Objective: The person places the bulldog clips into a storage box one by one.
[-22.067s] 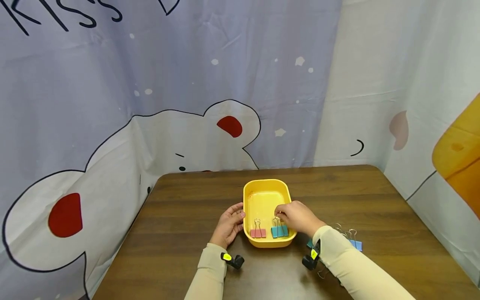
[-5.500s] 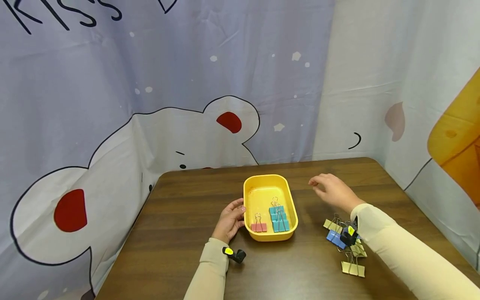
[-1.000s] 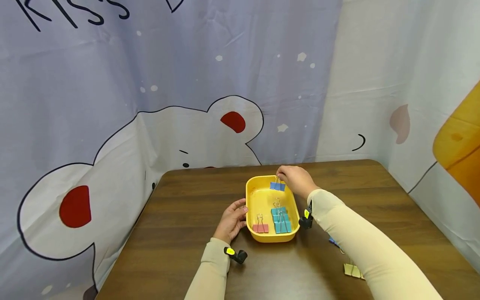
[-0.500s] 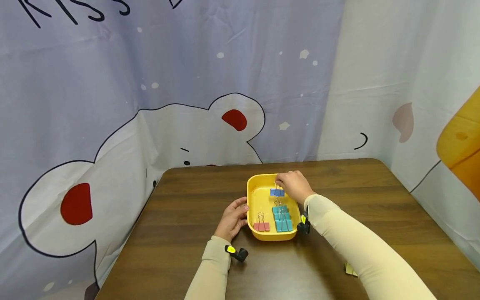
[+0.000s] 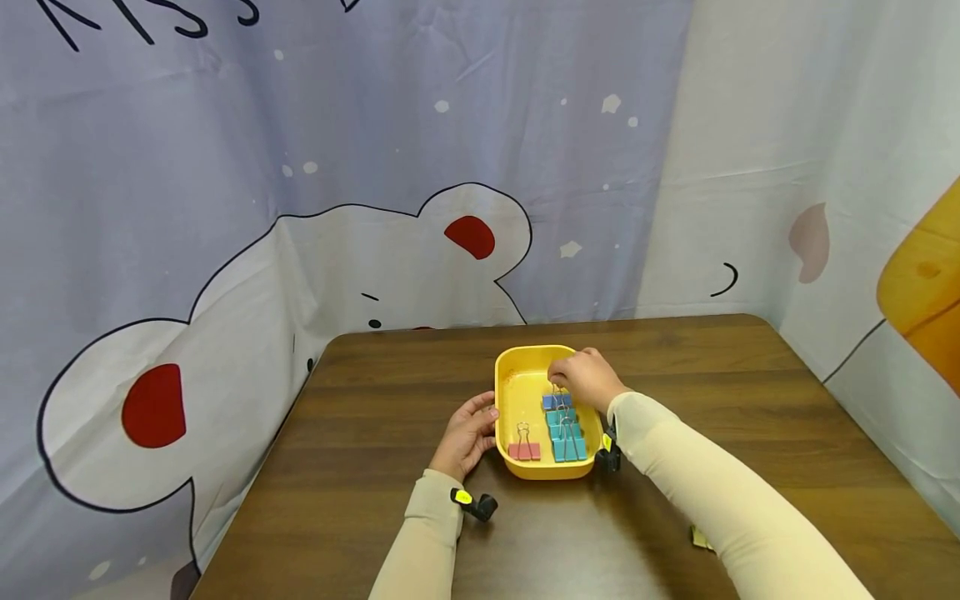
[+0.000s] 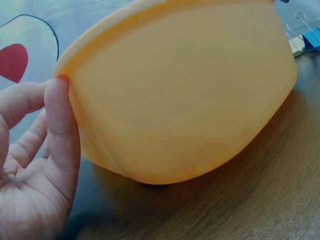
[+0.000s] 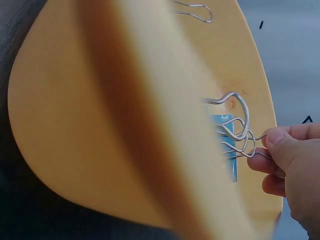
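My left hand holds the left side of a yellow plastic tray; its thumb is at the rim in the left wrist view. Over the tray's right half, my right hand pinches the wire handles of a blue binder clip between thumb and fingers. That clip is right behind a row of teal binder clips, whose handles stand up. A pink binder clip sits alone at the tray's near left. In the right wrist view, the tray's blurred wall hides most of the clips.
On the wooden table, a pale yellow binder clip shows partly past my right sleeve. A blue binder clip lies beyond the tray in the left wrist view. A printed curtain hangs behind the table.
Since 5.5 seconds ago, my right hand has brought a blue clip to the tray. Over the last second it moves the clip from the far end toward the teal row. The left hand stays at the tray.
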Motion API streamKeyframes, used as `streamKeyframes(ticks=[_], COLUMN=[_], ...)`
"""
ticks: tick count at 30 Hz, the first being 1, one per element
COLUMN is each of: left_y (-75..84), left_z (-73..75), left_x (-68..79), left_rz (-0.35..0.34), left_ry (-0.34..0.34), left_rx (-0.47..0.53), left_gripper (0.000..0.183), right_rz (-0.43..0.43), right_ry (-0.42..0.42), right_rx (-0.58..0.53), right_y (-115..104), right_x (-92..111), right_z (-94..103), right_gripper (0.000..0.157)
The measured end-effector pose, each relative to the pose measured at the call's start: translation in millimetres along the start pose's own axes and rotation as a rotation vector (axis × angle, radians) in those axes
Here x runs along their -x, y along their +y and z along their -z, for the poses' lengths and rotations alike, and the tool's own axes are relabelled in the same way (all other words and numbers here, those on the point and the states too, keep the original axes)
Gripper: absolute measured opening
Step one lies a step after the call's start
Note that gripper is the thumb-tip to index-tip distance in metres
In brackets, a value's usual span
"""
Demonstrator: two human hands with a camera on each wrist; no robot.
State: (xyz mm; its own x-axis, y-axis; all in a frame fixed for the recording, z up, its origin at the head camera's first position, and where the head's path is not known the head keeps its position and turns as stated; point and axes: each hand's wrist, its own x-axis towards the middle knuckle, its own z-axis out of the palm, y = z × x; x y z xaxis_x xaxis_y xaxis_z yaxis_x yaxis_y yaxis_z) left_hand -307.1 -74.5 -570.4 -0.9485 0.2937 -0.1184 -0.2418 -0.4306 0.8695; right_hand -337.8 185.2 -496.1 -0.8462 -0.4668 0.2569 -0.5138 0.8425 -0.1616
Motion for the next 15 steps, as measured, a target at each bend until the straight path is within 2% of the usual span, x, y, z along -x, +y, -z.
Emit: streamKeyframes(ticks=[15], left_y=[0.9], left_z=[-1.5], left_x=[1.5], left_rz=[-0.006], left_ry=[-0.009], left_rx=[-0.002], left_gripper=[0.045], right_rz=[-0.046], right_ry=[-0.039], right_rx=[-0.033], right_y=[-0.6], right_x=[3.6], right_z=[-3.8], right_gripper=[0.013])
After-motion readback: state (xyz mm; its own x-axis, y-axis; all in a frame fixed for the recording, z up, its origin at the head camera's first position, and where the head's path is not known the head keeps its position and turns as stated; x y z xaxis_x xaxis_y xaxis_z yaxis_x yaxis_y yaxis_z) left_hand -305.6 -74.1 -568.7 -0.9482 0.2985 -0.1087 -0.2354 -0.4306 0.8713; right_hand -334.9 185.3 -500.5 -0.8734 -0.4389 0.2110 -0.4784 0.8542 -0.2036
